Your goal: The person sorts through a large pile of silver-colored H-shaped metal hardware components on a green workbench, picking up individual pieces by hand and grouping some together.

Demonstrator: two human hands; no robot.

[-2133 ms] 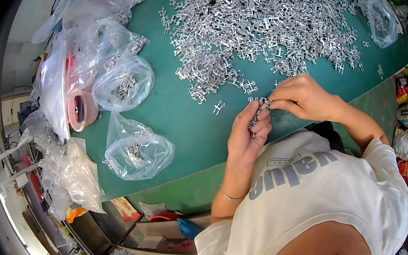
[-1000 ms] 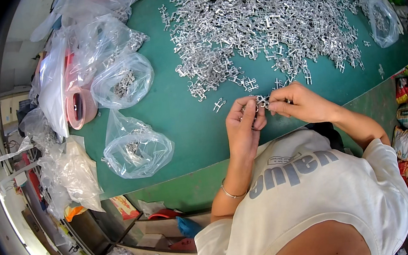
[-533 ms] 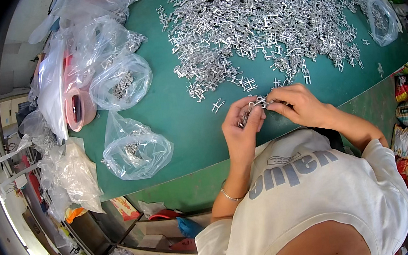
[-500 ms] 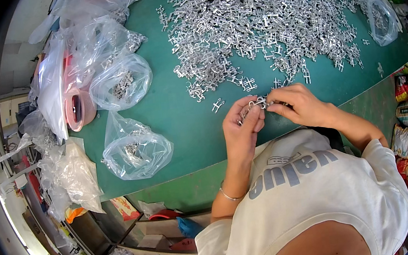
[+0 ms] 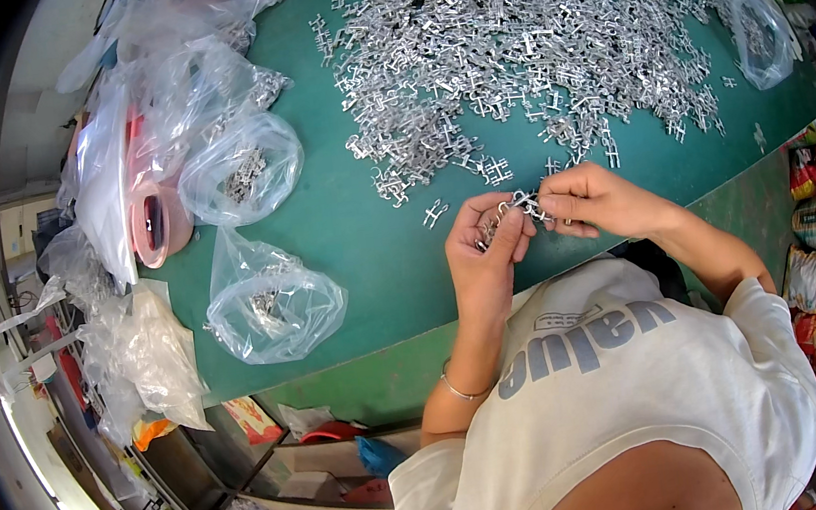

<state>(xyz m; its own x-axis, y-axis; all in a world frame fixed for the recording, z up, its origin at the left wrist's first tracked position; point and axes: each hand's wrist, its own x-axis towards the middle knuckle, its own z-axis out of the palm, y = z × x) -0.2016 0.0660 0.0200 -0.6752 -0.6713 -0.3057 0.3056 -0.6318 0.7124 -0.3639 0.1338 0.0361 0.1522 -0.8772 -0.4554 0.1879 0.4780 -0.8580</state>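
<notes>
Several small silvery metal hook pieces (image 5: 526, 203) are in my left hand (image 5: 490, 241), whose fingers curl round them above the table's near edge. Beside it, my right hand (image 5: 595, 201) pinches at a metal piece where the two hands meet; its fingertips partly hide that piece. Beyond my hands spreads a big heap of the same metal hook pieces (image 5: 525, 40). One loose metal piece (image 5: 436, 214) lies on the green table (image 5: 368, 259) just left of my left hand.
On the left stand open clear plastic bags (image 5: 279, 315) with some metal pieces inside. Behind them is a pink tape roll (image 5: 161, 223) near piled plastic bags (image 5: 153, 355). Another clear bag (image 5: 761, 38) lies at the far right. Colourful packages (image 5: 813, 229) are stacked beyond the table's right edge.
My right hand's fingers have shifted slightly beside the metal pieces, and its lower fingers now show more. My left hand stays nearly in place with its pieces.
</notes>
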